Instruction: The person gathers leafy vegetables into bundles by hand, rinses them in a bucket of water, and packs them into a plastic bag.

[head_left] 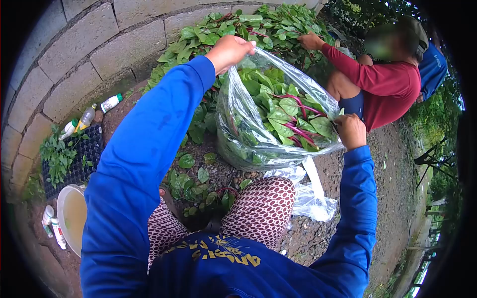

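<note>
A clear plastic bag (243, 144) stands in front of my knees, filled with green leafy stems (285, 116) that have purple-red stalks. My left hand (230, 51) pinches the bag's rim at its upper left and pulls it up. At the right side of the rim, my right hand (351, 131) is closed on the plastic. Between the two hands the mouth of the bag is stretched wide, with the leaves showing inside. A large heap of the same leafy stems (198, 35) lies behind the bag, along the wall.
A co-worker in a red shirt (385, 84) squats at right, one hand (310, 41) in the heap. Another person in blue (433, 69) is behind. At left are a block wall (79, 42), bottles (87, 116), a black tray (94, 144) and a bucket of cloudy liquid (62, 198). Loose plastic bags (315, 201) lie on the ground.
</note>
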Action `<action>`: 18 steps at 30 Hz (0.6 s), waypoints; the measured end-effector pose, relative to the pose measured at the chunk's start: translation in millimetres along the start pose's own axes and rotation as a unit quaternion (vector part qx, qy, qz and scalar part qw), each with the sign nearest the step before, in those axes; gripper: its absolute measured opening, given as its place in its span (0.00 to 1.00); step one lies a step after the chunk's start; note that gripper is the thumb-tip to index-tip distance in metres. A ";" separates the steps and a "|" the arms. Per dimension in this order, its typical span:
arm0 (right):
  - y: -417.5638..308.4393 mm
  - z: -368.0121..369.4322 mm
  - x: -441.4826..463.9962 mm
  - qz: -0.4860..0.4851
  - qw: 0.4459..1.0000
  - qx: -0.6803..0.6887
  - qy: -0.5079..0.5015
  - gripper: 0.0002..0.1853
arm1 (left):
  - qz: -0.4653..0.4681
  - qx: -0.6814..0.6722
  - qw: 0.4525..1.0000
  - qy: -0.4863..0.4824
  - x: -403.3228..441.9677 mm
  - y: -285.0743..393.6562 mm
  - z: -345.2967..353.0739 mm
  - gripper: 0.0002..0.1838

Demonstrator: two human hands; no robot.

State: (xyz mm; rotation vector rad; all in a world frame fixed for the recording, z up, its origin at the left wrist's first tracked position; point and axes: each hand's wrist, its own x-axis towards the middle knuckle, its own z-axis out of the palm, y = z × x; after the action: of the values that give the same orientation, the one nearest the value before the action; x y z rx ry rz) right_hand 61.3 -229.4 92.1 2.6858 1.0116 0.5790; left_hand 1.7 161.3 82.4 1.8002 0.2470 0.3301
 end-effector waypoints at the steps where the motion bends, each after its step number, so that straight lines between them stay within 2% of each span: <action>1: 2.5 -2.2 0.7 0.011 0.999 0.052 -0.008 0.07 | -0.003 -0.027 1.000 -0.005 -2.6 0.8 0.1 0.20; 2: 7.5 -8.1 -3.9 0.023 0.994 0.102 -0.017 0.07 | 0.033 -0.022 0.999 -0.037 -7.5 -0.6 -0.7 0.21; 4: 6.7 -19.0 -7.8 0.057 0.984 0.169 -0.031 0.08 | 0.063 0.014 0.997 -0.034 -12.2 -9.0 -0.8 0.18; 5: 2.3 -22.9 -10.5 0.058 0.988 0.138 -0.045 0.09 | 0.080 0.032 0.996 -0.036 -14.7 -11.9 0.6 0.17; 7: -12.2 -31.2 -13.9 0.066 0.992 0.075 -0.073 0.10 | 0.048 0.036 0.998 -0.035 -16.1 -10.0 -0.5 0.15; 9: -11.9 -9.1 -14.7 0.065 0.997 0.011 -0.036 0.12 | 0.025 0.006 0.999 -0.033 -12.4 -10.0 -3.3 0.14; 11: 13.8 34.0 -11.1 0.097 0.992 -0.057 -0.062 0.11 | 0.041 0.003 0.999 -0.012 -12.4 -9.1 -2.5 0.13; 14: 21.7 -0.1 -8.9 0.059 0.995 0.076 -0.038 0.10 | 0.064 0.002 0.998 0.001 -11.4 -9.6 -2.2 0.16; 15: 36.1 -11.2 -5.7 0.019 0.981 0.193 -0.023 0.07 | 0.043 0.004 0.999 0.000 -7.1 -11.1 -3.7 0.16; 17: 58.5 -35.8 -4.2 0.006 0.963 0.256 -0.080 0.07 | 0.005 0.011 1.000 -0.006 4.4 -14.2 -4.7 0.16; 18: 54.9 -44.6 -5.5 0.026 0.919 0.387 -0.067 0.07 | -0.003 0.002 1.000 -0.008 2.9 -11.7 -4.8 0.16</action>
State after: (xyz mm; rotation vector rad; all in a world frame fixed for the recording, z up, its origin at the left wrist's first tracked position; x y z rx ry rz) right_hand 70.4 -271.2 148.8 3.3615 1.3444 -0.0404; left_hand 2.8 169.6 72.4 1.8050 0.2417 0.3105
